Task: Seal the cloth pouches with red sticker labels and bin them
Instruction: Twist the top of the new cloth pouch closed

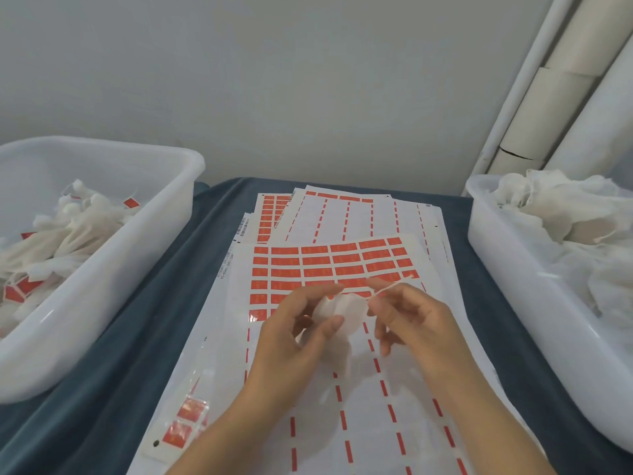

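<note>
A small white cloth pouch (pixel 346 317) hangs between both hands above the sticker sheets. My left hand (pixel 294 334) grips its left side with thumb and fingers curled round it. My right hand (pixel 407 317) pinches the pouch's drawstring (pixel 390 287), which runs up and to the right. Under the hands lies a sticker sheet (pixel 329 265) with rows of red labels on its far half and only red dashes left on its near half.
A white bin (pixel 164 255) on the left holds several pouches sealed with red labels. A white bin (pixel 507 269) on the right holds a heap of plain pouches. More sticker sheets (pixel 359 214) are fanned out behind. A blue cloth (pixel 113 389) covers the table.
</note>
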`<act>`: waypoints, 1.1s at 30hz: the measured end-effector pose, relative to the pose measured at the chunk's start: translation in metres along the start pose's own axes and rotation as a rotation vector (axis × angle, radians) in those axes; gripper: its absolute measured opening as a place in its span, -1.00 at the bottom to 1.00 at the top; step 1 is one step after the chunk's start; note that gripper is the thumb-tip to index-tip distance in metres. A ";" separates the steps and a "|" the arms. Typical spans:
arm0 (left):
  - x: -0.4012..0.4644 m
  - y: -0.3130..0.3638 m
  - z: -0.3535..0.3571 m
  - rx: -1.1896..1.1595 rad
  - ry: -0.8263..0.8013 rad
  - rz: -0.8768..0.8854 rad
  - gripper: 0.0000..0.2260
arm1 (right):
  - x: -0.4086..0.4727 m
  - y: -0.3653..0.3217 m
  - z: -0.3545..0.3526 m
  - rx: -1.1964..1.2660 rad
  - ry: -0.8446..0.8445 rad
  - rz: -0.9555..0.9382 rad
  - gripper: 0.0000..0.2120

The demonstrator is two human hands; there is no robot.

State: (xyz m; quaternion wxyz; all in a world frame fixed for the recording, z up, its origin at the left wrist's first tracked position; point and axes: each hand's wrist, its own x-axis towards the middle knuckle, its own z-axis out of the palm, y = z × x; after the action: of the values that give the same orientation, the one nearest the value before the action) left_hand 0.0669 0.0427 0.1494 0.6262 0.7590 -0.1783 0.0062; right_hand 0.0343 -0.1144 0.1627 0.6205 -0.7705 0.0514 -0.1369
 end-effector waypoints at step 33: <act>-0.005 0.014 -0.002 -0.435 -0.411 -0.384 -0.49 | -0.021 -0.038 0.002 0.185 -0.159 -0.169 -0.89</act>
State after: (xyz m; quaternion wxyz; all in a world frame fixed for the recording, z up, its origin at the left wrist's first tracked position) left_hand 0.0588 0.0434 0.1620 0.7139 0.6131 -0.1518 -0.3024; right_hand 0.0115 -0.0986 0.1960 0.6771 -0.7201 -0.0756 -0.1313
